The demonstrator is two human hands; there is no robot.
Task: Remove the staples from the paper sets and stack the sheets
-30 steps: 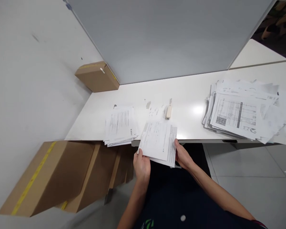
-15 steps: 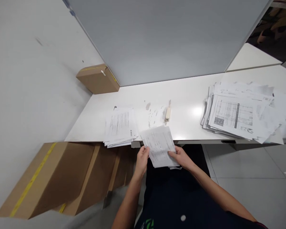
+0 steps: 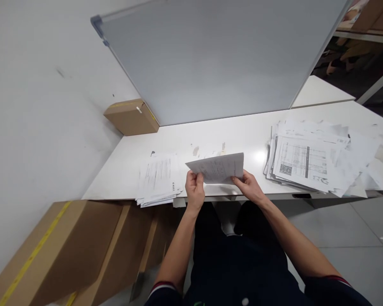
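Note:
A thin set of printed sheets (image 3: 218, 168) is held up edge-on above the white table's front edge (image 3: 124, 170). My left hand (image 3: 194, 191) pinches its lower left corner, fingers closed. My right hand (image 3: 249, 187) grips its lower right edge, fingers closed. A small pile of printed papers (image 3: 159, 178) lies on the table just left of my left hand. A large loose stack of printed papers (image 3: 315, 163) lies to the right of my right hand. A small beige object (image 3: 222, 148) shows just above the held sheets, mostly hidden.
A big whiteboard (image 3: 217, 59) leans at the back of the table. A small cardboard box (image 3: 130, 117) sits in the back left corner. Large cardboard boxes (image 3: 73, 246) stand on the floor to my left, below the table edge. A second white table (image 3: 319, 91) lies behind.
Both hands lifted the sheets from my lap up over the table edge and tilted them nearly upright. The head camera tilted up a little.

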